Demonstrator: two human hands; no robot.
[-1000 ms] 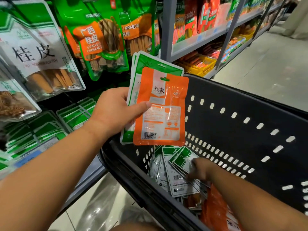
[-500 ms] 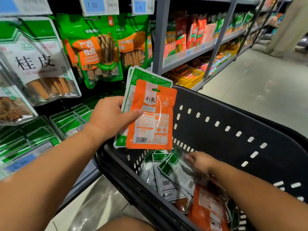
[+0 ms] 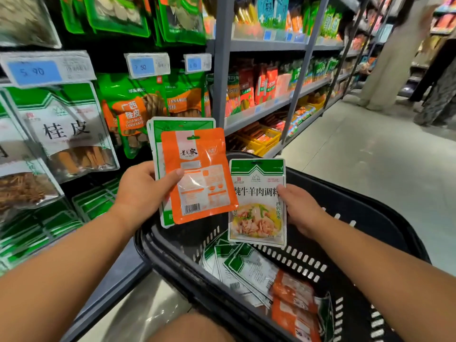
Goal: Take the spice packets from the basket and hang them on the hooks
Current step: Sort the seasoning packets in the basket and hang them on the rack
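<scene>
The green-and-white packet (image 3: pixel 256 203) is standing upright in the air just above the basket (image 3: pixel 385 233), its long axis vertical and its hang slot sitting at the top edge. The right hand (image 3: pixel 302 212) is pinching it by the right-hand edge, thumb on the printed face and the other fingers (image 3: pixel 283 191) curling behind, so the slot is staying free above the grip.

Just beside it on the left, the left hand (image 3: pixel 143 191) is clamping an orange packet (image 3: pixel 199 176) with green ones fanned out behind, thumb pressing across the front. More loose packets (image 3: pixel 246 267) are lying in the bottom of the basket.

The display of hanging cinnamon bags (image 3: pixel 74 134) is lying up and to the left, beyond the left hand; the hooks themselves are hiding behind the bags and the price tags (image 3: pixel 146 65). So the left hand is sitting nearer the hooks but is already full, while the right hand's packet is facing a cross-body reach. Most likely the packet is either heading leftward onto the left hand's stack or going straight past it, slot leading.
</scene>
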